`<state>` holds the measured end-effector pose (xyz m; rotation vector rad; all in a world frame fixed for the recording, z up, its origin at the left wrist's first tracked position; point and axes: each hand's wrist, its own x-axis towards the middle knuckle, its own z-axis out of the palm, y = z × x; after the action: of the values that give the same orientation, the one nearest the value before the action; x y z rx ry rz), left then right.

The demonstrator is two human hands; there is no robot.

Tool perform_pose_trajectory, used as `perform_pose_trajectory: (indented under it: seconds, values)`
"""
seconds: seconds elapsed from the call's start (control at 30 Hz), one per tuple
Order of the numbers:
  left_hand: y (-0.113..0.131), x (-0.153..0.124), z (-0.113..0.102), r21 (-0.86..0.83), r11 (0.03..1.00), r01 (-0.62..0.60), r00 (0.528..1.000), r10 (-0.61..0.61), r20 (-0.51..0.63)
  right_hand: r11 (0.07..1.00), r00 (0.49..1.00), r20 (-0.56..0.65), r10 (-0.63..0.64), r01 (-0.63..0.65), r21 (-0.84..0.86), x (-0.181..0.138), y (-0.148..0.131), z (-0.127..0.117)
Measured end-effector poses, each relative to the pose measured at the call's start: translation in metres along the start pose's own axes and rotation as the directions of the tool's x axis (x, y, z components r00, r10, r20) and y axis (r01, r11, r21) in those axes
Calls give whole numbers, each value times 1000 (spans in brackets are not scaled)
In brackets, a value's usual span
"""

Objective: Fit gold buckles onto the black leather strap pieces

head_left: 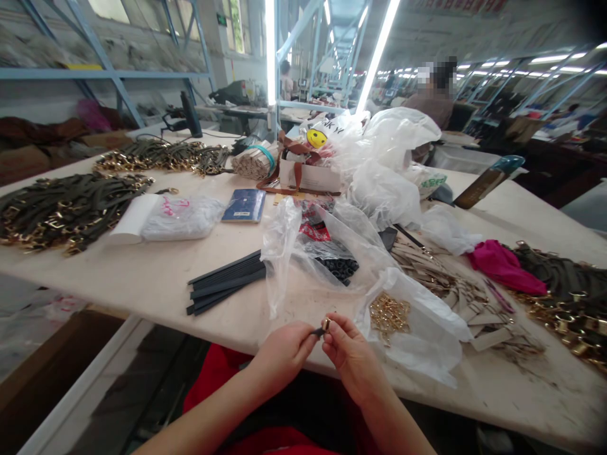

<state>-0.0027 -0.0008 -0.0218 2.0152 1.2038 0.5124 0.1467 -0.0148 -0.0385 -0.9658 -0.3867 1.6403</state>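
Observation:
Close to the table's front edge, my left hand (284, 354) pinches a short dark strap (317, 332). My right hand (353, 357) has its thumb and fingers closed on a small gold-coloured metal buckle (326, 324) at the strap's end. Most of the strap is hidden in my left fingers. Just right of my hands, a heap of small gold metal pieces (389, 314) lies on a clear plastic bag (422, 341). Beyond my left hand is a stack of flat black strips (227, 281). Small black rings (341, 270) fill an open clear bag further back.
Finished-looking dark straps with gold hardware lie in piles at the left (71, 212) and right (569, 284). Beige straps (446, 278) and a magenta cloth (505, 265) are at right. A blue booklet (244, 206) and bulky plastic bags (389, 170) stand further back. Another person (429, 104) sits beyond.

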Motion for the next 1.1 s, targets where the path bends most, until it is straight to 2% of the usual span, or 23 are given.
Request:
perform_pose_trajectory:
  seconds: [0.2,0.33,0.4,0.47,0.57,0.7,0.83,0.93,1.1]
  values:
    - [0,3,4,62,997,-38,998,41,-43,999,998,-52,-45,46,16,1,-2,2]
    - [1,3,3,31,998,-49,998,50,-33,996,999,24,-46,48,-75,0,2,4]
    - [3,3,2,8,999,-36,999,36,-20,992,997,30,-74,76,-102,2,4,3]
    - [4,4,0,-10,1000,10,1000,-10,-2,992,995,-23,-101,99,-84,6,3,0]
    - [5,5,-2,-114,991,72,997,-68,33,993,992,-77,-105,100,-61,13,-1,-6]
    - [4,6,-1,-353,926,132,990,-106,92,989,993,-50,-104,98,-115,13,4,-8]
    - [3,8,4,-464,873,149,989,-122,87,941,978,16,-206,202,-273,5,15,-4]
    - [4,9,7,-503,840,202,979,-183,87,879,960,67,-271,275,-389,1,18,-4]
    - [4,8,10,-590,753,292,956,-243,163,952,987,66,-145,158,-263,-1,17,-8]
